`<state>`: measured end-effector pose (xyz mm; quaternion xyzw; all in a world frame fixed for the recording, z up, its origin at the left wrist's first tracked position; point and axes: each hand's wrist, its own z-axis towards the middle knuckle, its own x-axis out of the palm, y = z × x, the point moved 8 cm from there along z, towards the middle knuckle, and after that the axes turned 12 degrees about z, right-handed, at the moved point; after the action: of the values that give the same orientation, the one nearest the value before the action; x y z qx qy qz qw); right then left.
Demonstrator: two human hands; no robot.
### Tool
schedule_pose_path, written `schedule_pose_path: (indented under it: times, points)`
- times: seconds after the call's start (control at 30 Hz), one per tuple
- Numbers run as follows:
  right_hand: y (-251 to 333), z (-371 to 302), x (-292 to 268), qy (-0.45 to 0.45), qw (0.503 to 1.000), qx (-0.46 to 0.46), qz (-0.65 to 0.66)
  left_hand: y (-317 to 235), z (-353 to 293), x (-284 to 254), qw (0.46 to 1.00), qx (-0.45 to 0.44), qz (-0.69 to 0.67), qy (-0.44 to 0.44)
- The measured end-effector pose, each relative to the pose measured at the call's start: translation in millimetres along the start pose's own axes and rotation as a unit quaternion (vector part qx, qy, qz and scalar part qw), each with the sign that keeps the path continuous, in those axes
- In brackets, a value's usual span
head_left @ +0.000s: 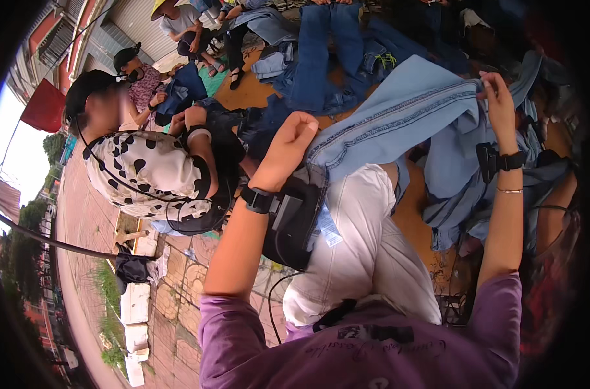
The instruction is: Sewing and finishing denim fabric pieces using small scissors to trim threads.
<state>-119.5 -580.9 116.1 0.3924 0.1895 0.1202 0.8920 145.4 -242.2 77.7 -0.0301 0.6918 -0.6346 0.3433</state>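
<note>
Light-blue jeans (pixel 411 84) extend beyond knee of white trousers (pixel 353 253), seam (pixel 398 120) uppermost, probably spread to show stitching. Left hand (pixel 288 148), above trousers, curled nearly closed; cloth inside, cannot tell. Right hand (pixel 497 100), right of trousers, part-open at far edge; pinch unclear.

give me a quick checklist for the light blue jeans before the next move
1. Light blue jeans spread out between the hands: ok, one long stretch lies open.
2. Seam in plain view: ok, it runs lengthwise, facing up.
3. Right hand at the cloth: ok, fingers at its edge; firmness of grip cannot tell.
4. Left hand gripping the cloth: cannot tell, fingers curled beside it.
5. White tag off the seam: ok, it lies over the white pants.
</note>
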Motion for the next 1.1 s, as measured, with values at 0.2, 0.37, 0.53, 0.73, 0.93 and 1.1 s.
schedule_pose_path:
  times: [0.2,0.37,0.53,0.73,0.93,1.1]
  points:
    - [-144,-102,50,0.077,0.974,0.201,0.071,135,-21,43,0.989,-0.105,-0.088,0.057]
    - [-125,-147,114,0.176,0.939,0.257,0.148,171,-22,53,0.956,-0.153,-0.242,0.068]
    - [-119,-164,158,0.240,0.920,0.282,0.131,168,2,33,0.986,-0.075,-0.136,0.057]
    - [-149,-180,172,0.226,0.932,0.255,0.124,176,19,18,0.988,-0.008,-0.144,0.054]
    - [-159,-190,160,0.205,0.938,0.272,0.064,192,-21,5,0.997,0.014,0.012,-0.078]
    - [-155,-195,145,0.189,0.966,0.175,0.008,185,-59,20,0.997,-0.014,0.026,-0.066]
